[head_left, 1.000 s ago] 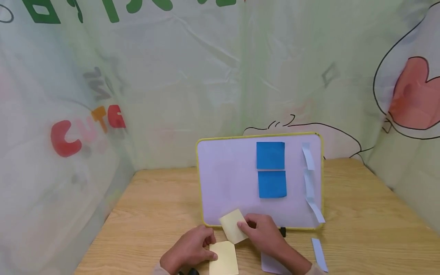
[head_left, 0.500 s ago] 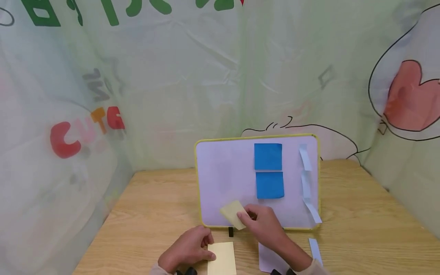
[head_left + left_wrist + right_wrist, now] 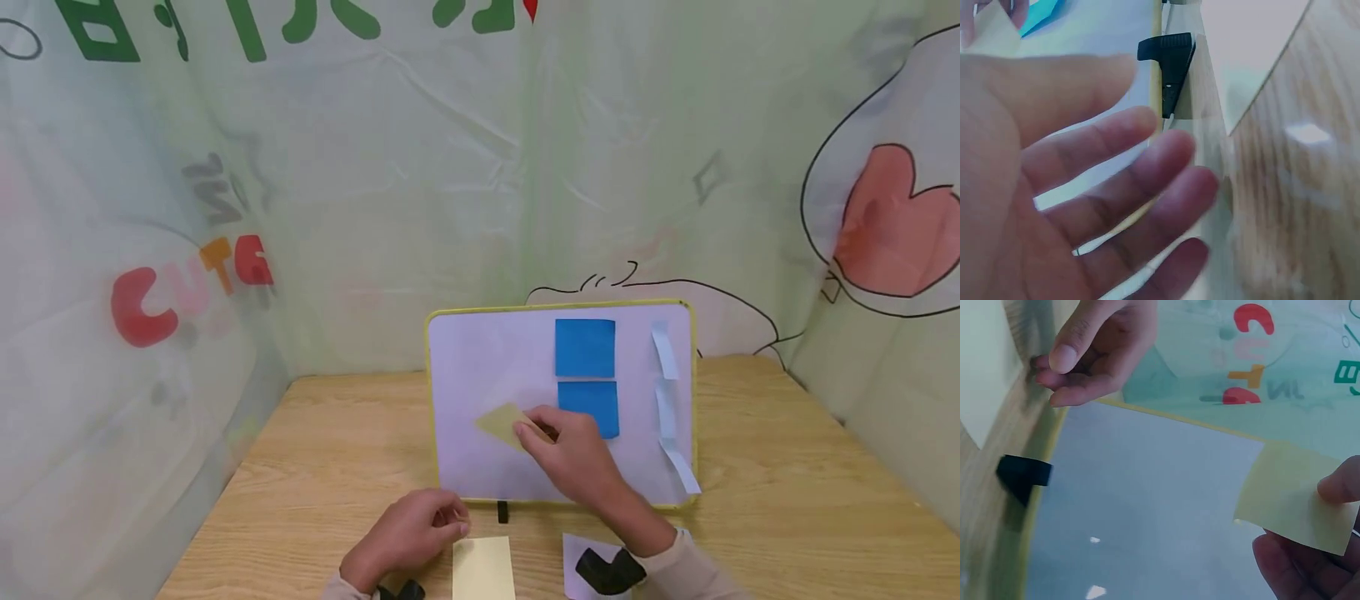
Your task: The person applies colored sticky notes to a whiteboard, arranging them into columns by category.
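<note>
My right hand pinches a pale yellow sticky note between thumb and fingers, in front of the lower middle of a yellow-framed whiteboard. In the right wrist view the thumb lies on the face of the note and the fingers are behind it. On the board two blue sticky notes are stuck one above the other; the right hand partly covers the lower one. Loosely bent and holding nothing, my left hand hovers beside the upper left corner of a yellow sticky note pad on the table.
Several pale blue strips hang along the board's right side. A black foot supports its bottom edge. Under the right wrist lies a lilac pad, partly covered by a black wrist mount. Printed sheeting encloses the wooden table.
My right hand has lifted the yellow sticky note up and away from the pad, toward the whiteboard. My left hand has let go of the pad and risen slightly.
</note>
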Demonstrator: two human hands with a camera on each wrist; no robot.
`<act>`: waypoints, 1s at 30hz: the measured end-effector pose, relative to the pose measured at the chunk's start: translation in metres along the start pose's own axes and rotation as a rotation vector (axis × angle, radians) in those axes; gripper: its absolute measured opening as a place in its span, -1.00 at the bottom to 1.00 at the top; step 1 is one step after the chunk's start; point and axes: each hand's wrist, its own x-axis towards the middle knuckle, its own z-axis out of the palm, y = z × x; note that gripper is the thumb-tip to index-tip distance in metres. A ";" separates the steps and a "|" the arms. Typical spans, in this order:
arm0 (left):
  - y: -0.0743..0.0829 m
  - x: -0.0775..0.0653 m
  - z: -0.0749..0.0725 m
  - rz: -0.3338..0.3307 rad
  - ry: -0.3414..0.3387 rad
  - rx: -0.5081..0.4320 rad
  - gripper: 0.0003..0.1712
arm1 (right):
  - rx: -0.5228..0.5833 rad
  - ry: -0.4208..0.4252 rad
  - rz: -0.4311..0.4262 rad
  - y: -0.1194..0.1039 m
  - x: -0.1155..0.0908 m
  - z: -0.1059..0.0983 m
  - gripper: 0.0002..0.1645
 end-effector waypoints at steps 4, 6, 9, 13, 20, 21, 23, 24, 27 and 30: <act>0.006 0.003 -0.005 0.018 0.067 -0.015 -0.85 | -0.023 0.067 -0.066 -0.004 0.006 -0.003 -0.85; 0.012 0.005 -0.009 0.037 0.107 -0.046 -0.81 | -0.047 0.112 -0.118 -0.006 0.009 -0.005 -0.81; 0.022 0.010 -0.016 0.065 0.160 -0.118 -0.77 | -0.073 0.172 -0.206 -0.009 0.014 -0.009 -0.78; 0.033 0.015 -0.024 0.082 0.205 -0.211 -0.74 | -0.108 0.215 -0.297 -0.011 0.019 -0.010 -0.74; 0.052 0.026 -0.031 0.117 0.285 -0.346 -0.66 | -0.249 0.293 -0.513 -0.012 0.022 -0.009 -0.55; 0.056 0.027 -0.032 0.125 0.303 -0.365 -0.65 | -0.274 0.300 -0.542 -0.012 0.022 -0.009 -0.53; 0.064 0.030 -0.035 0.136 0.340 -0.400 -0.64 | -0.321 0.310 -0.584 -0.011 0.022 -0.008 -0.56; 0.067 0.032 -0.036 0.144 0.358 -0.417 -0.64 | -0.341 0.311 -0.602 -0.011 0.021 -0.008 -0.60; 0.077 0.037 -0.040 0.157 0.393 -0.456 -0.62 | -0.395 0.325 -0.652 -0.009 0.021 -0.006 -0.58; 0.084 0.042 -0.043 0.165 0.410 -0.489 -0.59 | -0.434 0.337 -0.687 -0.007 0.021 -0.004 -0.40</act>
